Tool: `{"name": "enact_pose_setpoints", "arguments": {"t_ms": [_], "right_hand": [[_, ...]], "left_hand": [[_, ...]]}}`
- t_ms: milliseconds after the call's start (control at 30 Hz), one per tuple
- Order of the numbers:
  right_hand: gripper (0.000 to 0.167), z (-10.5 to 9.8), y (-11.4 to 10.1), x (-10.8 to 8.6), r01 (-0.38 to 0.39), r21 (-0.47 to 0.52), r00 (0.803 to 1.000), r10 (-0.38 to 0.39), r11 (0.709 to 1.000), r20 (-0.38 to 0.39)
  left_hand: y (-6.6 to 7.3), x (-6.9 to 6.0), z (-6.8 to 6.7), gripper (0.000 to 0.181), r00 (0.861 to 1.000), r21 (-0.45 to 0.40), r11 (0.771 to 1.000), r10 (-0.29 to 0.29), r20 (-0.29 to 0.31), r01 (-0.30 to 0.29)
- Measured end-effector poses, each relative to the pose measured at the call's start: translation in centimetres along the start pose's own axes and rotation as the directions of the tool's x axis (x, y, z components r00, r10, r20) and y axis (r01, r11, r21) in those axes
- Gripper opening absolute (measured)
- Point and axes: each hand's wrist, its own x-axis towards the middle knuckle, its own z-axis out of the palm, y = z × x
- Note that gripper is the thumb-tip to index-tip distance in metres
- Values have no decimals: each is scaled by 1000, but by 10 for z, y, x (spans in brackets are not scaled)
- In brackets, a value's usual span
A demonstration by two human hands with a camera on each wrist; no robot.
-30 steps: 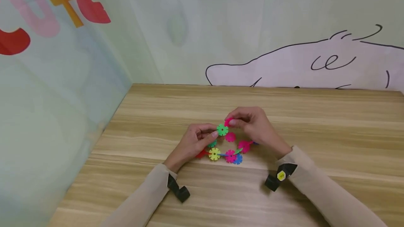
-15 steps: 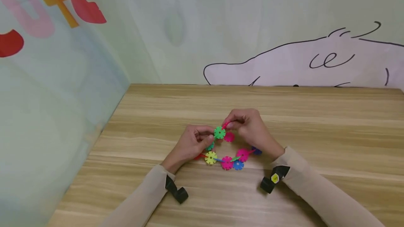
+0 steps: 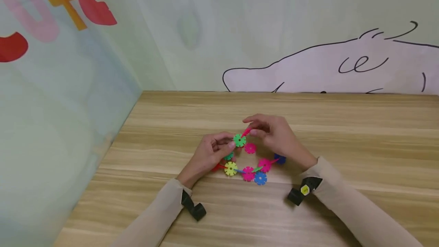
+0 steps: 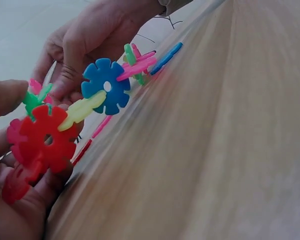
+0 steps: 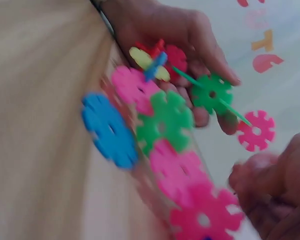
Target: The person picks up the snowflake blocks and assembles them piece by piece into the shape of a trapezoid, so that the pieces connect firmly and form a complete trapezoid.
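Note:
Notched plastic snowflake discs are joined into a curved chain, with a yellow disc [image 3: 234, 171], pink disc [image 3: 249, 178] and dark blue disc [image 3: 280, 159] along its near side. My left hand [image 3: 209, 155] pinches the green disc [image 3: 242, 143] at the chain's far end between thumb and fingers. From that green disc's upper right edge sticks a pink disc [image 3: 245, 132], seen nearly edge-on. Beside it is my right hand [image 3: 277, 136], index finger lifted. The right wrist view shows a gap between its fingertips [image 5: 257, 162] and the pink disc [image 5: 257, 119]. Under my left hand hangs a red disc [image 4: 60, 145].
Flat on the wooden table [image 3: 219, 209] lie a loose pink disc [image 3: 253, 150] inside the chain's curve and a loose blue disc [image 3: 258, 182] in front of it. A printed backdrop [image 3: 192, 60] rises behind the table and on its left.
My right fingers have let go of the pink disc, and the index finger has lifted. The disc stays attached to the green one. My left hand keeps its grip.

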Motion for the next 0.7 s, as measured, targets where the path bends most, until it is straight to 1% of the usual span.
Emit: {"name": "enact_pose_setpoints", "arguments": {"t_ms": [67,167,267,333,400,500,600,700], "right_hand": [[22,-5,3,0,-15,-100,999,19,995,42],[19,-9,5,0,16,-235,990,17,972,138],[22,-8,6,0,71,-321,971,8,944,238],[27,-6,6,-1,93,-360,961,12,928,277],[28,-4,6,-2,92,-381,959,22,920,284],[22,-2,6,-3,95,-388,963,13,917,268],[14,-1,7,-3,110,-387,966,-7,916,257],[13,0,7,-3,112,-387,967,-11,915,254]], "left_hand": [[0,1,0,35,1000,-23,1000,7,-5,-7],[-1,1,0,40,999,-57,998,36,-5,-36],[-2,0,-1,40,998,-52,997,62,-11,-63],[-3,0,-1,38,997,-35,997,73,-17,-74],[-3,1,-1,37,997,-18,997,77,-22,-77],[-3,3,-1,38,997,-3,997,79,-21,-79],[-2,3,0,39,997,-2,998,69,-21,-69],[-1,2,1,39,998,-5,999,53,-22,-53]]}}
